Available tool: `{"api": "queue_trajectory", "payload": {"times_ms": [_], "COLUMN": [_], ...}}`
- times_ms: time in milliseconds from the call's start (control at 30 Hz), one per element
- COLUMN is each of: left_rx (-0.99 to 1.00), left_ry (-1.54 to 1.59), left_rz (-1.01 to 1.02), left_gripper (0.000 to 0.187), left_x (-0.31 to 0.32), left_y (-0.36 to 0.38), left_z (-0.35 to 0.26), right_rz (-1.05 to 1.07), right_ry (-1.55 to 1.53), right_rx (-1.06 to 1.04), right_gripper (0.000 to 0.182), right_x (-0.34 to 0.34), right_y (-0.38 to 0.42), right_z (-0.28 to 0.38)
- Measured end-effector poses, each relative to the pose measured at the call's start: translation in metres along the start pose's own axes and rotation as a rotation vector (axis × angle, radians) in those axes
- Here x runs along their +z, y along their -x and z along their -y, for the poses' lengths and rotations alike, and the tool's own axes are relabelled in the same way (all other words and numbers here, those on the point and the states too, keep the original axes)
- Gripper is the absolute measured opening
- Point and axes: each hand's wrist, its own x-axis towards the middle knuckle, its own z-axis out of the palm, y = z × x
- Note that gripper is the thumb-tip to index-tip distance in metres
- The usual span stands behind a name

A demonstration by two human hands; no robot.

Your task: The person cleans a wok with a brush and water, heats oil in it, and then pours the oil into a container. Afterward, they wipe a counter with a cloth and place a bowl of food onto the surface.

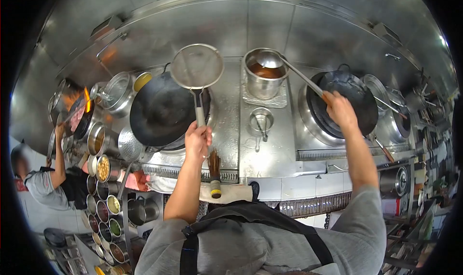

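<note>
My left hand [197,141] is closed round the handle of a round fine-mesh strainer [197,66], held up over the right side of a dark wok [161,111]. In my right hand [341,112] is the wooden end of a long-handled ladle [270,59]. The ladle's bowl sits at the mouth of a steel pot [265,87] with reddish-brown liquid in it. My right forearm passes in front of a second wok [357,101]. A bamboo wok brush [215,174] lies below my left hand, at the counter's front edge.
A small clear cup [261,121] with a utensil stands on the steel counter [267,157]. At left are a perforated skimmer [130,145] and several ingredient containers [103,169]. A co-worker [53,183] handles a flaming wok [84,118] at far left.
</note>
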Motion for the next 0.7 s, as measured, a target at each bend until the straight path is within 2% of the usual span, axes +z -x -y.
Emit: {"api": "queue_trajectory", "payload": {"times_ms": [67, 133, 200, 233, 333, 367, 433, 467, 533, 600, 700], "left_rx": [0.05, 0.066, 0.099, 0.108, 0.138, 0.146, 0.128, 0.102, 0.08, -0.012, -0.052], "left_ry": [0.006, 0.023, 0.059, 0.06, 0.034, -0.01, -0.009, -0.02, -0.043, 0.013, 0.019], "left_rz": [-0.109, -0.179, -0.253, -0.292, -0.358, -0.358, -0.368, -0.36, -0.346, -0.311, -0.231], "left_gripper": [0.02, 0.02, 0.022, 0.022, 0.024, 0.024, 0.024, 0.023, 0.022, 0.022, 0.024], "left_x": [-0.037, -0.074, -0.105, -0.119, -0.151, -0.159, -0.17, -0.173, -0.176, -0.179, -0.174], "left_y": [0.019, 0.035, 0.053, 0.061, 0.078, 0.082, 0.088, 0.09, 0.092, 0.088, 0.087], "left_z": [-0.006, -0.014, -0.02, -0.022, -0.028, -0.028, -0.029, -0.029, -0.027, -0.021, -0.02], "right_rz": [0.178, 0.22, 0.315, 0.329, 0.396, 0.397, 0.32, 0.318, 0.386, 0.364, 0.315], "right_ry": [0.147, 0.186, 0.125, 0.158, 0.456, 0.461, 0.593, 0.6, 0.585, 0.561, 0.332], "right_rx": [-0.057, -0.123, -0.041, -0.028, -0.103, -0.124, -0.288, -0.291, -0.165, -0.075, 0.206], "right_gripper": [0.028, 0.027, 0.025, 0.027, 0.018, 0.018, 0.022, 0.022, 0.022, 0.023, 0.022], "right_x": [0.009, 0.014, 0.015, 0.009, 0.009, 0.016, 0.027, 0.027, 0.022, 0.008, -0.013], "right_y": [-0.042, -0.074, -0.1, -0.109, -0.134, -0.139, -0.146, -0.149, -0.15, -0.149, -0.143], "right_z": [0.004, 0.016, 0.029, 0.044, 0.067, 0.065, 0.07, 0.076, 0.09, 0.103, 0.099]}}
